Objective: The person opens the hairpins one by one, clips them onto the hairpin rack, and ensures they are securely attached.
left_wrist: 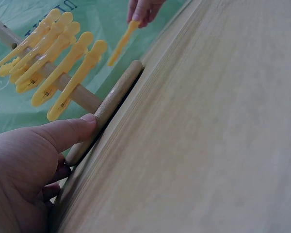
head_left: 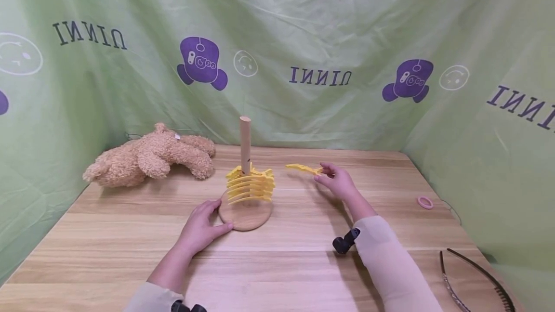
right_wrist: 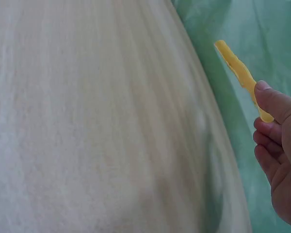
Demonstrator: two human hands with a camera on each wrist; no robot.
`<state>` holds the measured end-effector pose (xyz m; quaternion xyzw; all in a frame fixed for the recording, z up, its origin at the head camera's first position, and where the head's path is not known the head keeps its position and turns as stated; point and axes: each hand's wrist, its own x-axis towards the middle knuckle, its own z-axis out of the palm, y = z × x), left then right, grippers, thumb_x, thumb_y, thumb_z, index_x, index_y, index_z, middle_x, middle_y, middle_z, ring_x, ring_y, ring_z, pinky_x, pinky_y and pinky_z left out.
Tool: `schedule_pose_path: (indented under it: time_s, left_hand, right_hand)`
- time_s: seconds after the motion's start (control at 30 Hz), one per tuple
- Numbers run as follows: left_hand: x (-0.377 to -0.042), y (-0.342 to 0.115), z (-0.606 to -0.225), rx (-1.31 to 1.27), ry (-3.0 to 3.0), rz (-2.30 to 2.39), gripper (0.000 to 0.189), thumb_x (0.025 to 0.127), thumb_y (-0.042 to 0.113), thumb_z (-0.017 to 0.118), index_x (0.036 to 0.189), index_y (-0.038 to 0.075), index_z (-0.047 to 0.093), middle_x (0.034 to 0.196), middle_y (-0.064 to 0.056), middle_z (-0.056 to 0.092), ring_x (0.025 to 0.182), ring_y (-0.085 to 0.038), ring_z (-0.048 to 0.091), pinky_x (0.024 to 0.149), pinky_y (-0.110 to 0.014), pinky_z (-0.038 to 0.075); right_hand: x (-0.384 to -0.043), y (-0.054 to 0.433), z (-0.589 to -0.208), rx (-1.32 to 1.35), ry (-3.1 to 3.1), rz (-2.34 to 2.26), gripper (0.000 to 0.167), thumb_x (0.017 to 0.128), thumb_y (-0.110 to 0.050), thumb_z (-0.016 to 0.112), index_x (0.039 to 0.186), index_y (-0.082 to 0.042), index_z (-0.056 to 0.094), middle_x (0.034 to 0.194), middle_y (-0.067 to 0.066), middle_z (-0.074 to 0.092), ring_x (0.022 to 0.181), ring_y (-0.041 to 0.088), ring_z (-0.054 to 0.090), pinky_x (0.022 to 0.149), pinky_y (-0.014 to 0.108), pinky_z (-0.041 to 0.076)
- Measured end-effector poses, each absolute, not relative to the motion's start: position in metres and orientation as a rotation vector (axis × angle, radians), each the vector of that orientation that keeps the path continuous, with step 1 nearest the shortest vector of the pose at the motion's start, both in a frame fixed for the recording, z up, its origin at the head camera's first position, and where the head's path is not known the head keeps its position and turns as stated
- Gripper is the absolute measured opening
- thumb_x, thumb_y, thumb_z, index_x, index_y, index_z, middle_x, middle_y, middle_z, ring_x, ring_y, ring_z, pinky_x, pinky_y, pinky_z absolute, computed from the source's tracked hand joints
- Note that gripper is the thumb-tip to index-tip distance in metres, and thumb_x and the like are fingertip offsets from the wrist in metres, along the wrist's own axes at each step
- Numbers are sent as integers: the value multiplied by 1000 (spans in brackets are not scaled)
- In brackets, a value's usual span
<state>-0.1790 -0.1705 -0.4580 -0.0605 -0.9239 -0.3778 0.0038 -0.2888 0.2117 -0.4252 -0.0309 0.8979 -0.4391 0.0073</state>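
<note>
On the table a wooden stand with an upright post (head_left: 245,141) rises from a round base (head_left: 244,223). Several yellow curved plastic pieces (head_left: 250,188) with knobbed ends sit one above another around its lower post. My left hand (head_left: 201,229) grips the base's left edge, thumb on the rim (left_wrist: 119,92) and fingers curled at the side. To the right of the stand, my right hand (head_left: 338,183) pinches the end of another yellow plastic piece (right_wrist: 240,73) between thumb and fingers. That piece is held above the table, its free end pointing toward the stand.
A brown teddy bear (head_left: 151,155) lies at the back left. At the right are a pink ring (head_left: 425,202) and a dark toothed headband (head_left: 477,268) near the table's edge. A green printed curtain (head_left: 277,105) surrounds the table (head_left: 286,273).
</note>
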Motion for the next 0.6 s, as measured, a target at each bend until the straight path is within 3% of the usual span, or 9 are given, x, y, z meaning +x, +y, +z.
schedule_pose_path:
  time_s: [0.4, 0.6]
  left_hand:
    - [-181, -171, -461, -195, -2877, -1191, 79, 81, 36, 78, 140, -5, 47, 145, -28, 46, 139, -48, 34, 117, -61, 26]
    - [-180, -170, -460, -197, -2874, -1189, 79, 81, 36, 78, 140, -5, 47, 145, -28, 47, 139, -48, 35, 117, -61, 27]
  right_hand:
    - [-261, 204, -379, -259, 2824, -1519, 52, 91, -24, 71, 135, -1, 57, 126, 22, 63, 126, 38, 55, 100, 48, 52]
    - [-247, 193, -358, -373, 2884, -1502, 46, 89, -23, 73, 129, -3, 63, 122, 20, 67, 124, 37, 56, 103, 53, 48]
